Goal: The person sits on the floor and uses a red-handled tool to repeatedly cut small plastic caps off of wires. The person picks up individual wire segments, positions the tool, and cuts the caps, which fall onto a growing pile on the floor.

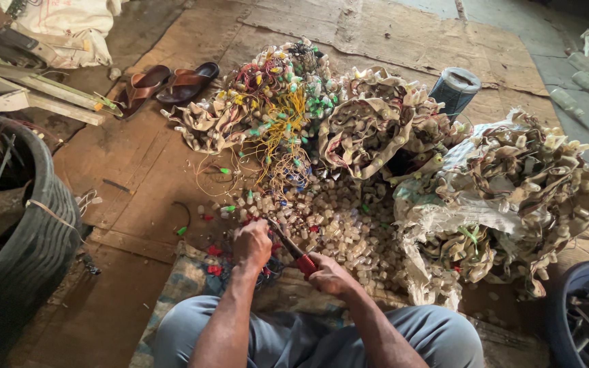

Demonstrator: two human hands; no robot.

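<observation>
Cutter held slantwise between two hands, low centre of the frame.

Head view: the right hand is closed on the red-handled cutter, whose long axis runs up-left, its tip just beside the left hand. The left grip is curled shut; what it holds cannot be told. The loose pile of small bulbs lies just above both hands.

Cutters in the right hand: red glossy plastic grip, dark matt metal blades. Loose connectors just beyond both hands: pale, slightly shiny plastic. Wire tangle farther out: thin, smooth yellow and green plastic insulation. Floor sheets left of the left hand: brown cardboard, rough and worn. Sack right of the right hand: woven, dull, frayed.
</observation>
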